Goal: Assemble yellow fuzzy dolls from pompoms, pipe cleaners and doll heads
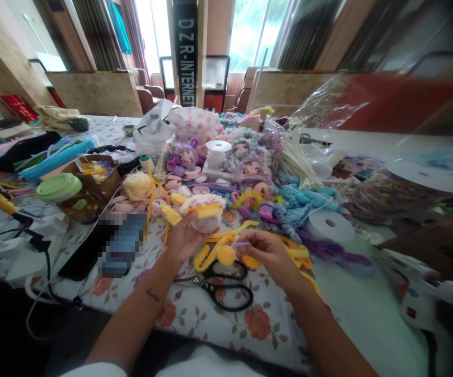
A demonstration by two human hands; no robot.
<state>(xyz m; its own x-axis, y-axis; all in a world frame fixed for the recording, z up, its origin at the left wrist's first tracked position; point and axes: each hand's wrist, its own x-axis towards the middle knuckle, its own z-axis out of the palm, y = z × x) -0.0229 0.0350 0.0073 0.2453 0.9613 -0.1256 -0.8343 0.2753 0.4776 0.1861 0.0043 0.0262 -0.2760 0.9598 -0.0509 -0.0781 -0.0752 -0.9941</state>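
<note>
My left hand (183, 235) is closed around a small rounded craft piece (206, 213), pale and see-through below, with a fuzzy yellow band and cream trim on top. To its right, my right hand (265, 251) pinches a small light-purple strip (241, 244) between thumb and fingers. A yellow pom-pom (226, 255) is just left of those fingertips; whether it touches them I cannot tell. Yellow fuzzy strips (211, 254) lie on the table around and behind the right hand. Black-handled scissors (228, 296) rest on the flowered cloth (187, 314) below both hands.
A phone (122, 246), a green-lidded cup (59, 188) and cables stand left. Behind are a yellow yarn ball (137, 184), doll faces (189, 157), a white spool (218, 146) and blue fabric (305, 201). At right are another spool (330, 226) and a white glue gun (415, 288).
</note>
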